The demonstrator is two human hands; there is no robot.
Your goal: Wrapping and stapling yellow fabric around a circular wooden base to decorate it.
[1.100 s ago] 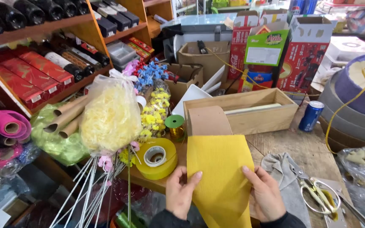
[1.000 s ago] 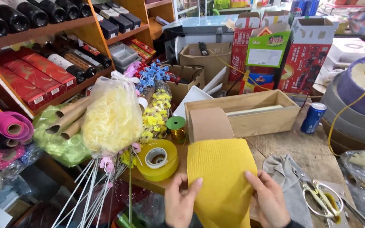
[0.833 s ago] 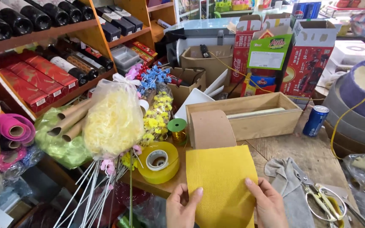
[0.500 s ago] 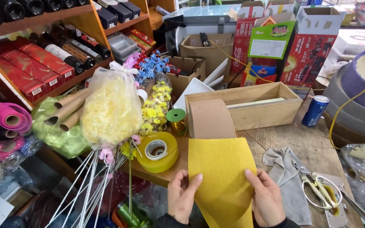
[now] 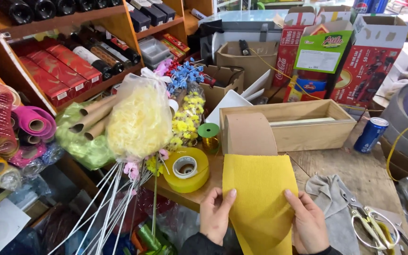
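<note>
I hold a yellow crepe-like sheet (image 5: 259,198) upright over the wooden bench. My left hand (image 5: 215,216) pinches its left edge, thumb on the front. My right hand (image 5: 308,223) grips the right edge lower down. Behind the sheet's top lies a brown paper strip (image 5: 249,134) curving out of a shallow wooden box (image 5: 303,126). A yellow tape roll (image 5: 186,168) with a white one on it sits just left of my left hand.
Scissors (image 5: 367,222) and a grey cloth (image 5: 329,198) lie at the right. A blue can (image 5: 371,134) stands beyond. Bagged yellow filler (image 5: 140,120) on white sticks, a green-topped ribbon spool (image 5: 209,134), shelves (image 5: 57,23) and cardboard boxes (image 5: 376,52) crowd the left and back.
The view has shifted slightly. Both hands have slid a little along the sheet's edges; it still hangs between them.
</note>
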